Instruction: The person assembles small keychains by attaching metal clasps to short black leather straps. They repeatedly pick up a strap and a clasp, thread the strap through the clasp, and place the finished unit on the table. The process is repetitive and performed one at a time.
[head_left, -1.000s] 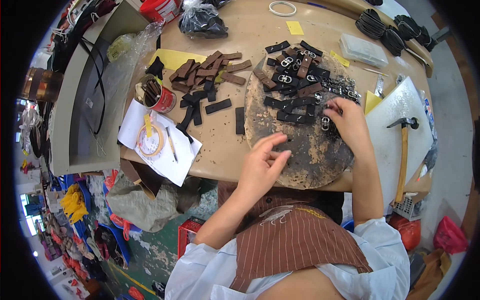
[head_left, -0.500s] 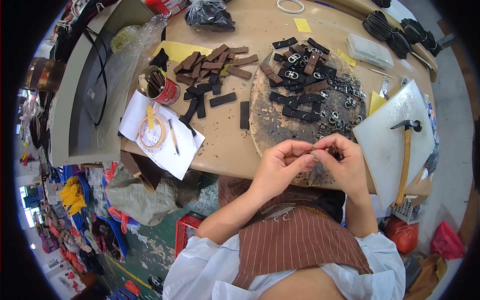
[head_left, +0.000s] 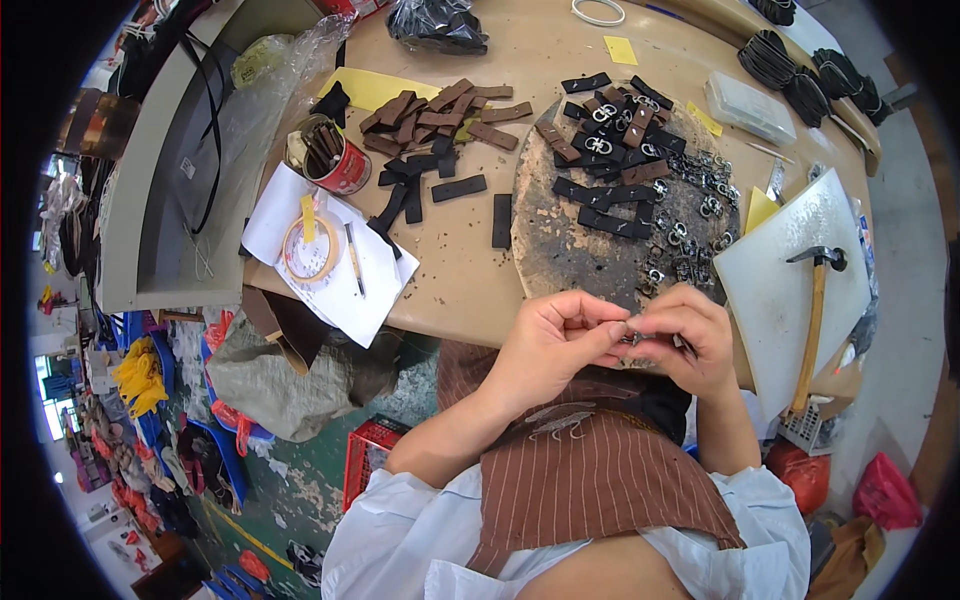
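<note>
Small metal piece [head_left: 632, 338] sits pinched between your two hands, above the near edge of the worn round board [head_left: 560, 262]. Your left hand [head_left: 553, 345] has its thumb and forefinger pressed narrow, their tips at the piece; your right hand [head_left: 695, 345] faces it from the other side, its grip just as narrow on the piece. Your fingers cover most of it, so its exact shape cannot be told.

Just beyond your hands, loose metal clasps [head_left: 709, 206] lie scattered over the right part of the board. Farther back on it you have a heap of black straps [head_left: 600, 222] and a few brown straps [head_left: 638, 125], several bearing silvery fittings [head_left: 599, 146]. To the left, on the tan tabletop [head_left: 455, 270], brown strips [head_left: 455, 105] are piled partly over a yellow sheet [head_left: 370, 88], with black strips [head_left: 458, 188] in front. Beside them stands a red can [head_left: 347, 172] filled with brown pieces [head_left: 322, 143]; nearer you, a tape roll [head_left: 334, 250] and a slim brush-like tool [head_left: 355, 262] rest on white paper [head_left: 370, 315]. On your right, a hammer [head_left: 811, 320] lies across a translucent white slab [head_left: 760, 290], and a clear plastic box [head_left: 750, 108] sits behind it.
</note>
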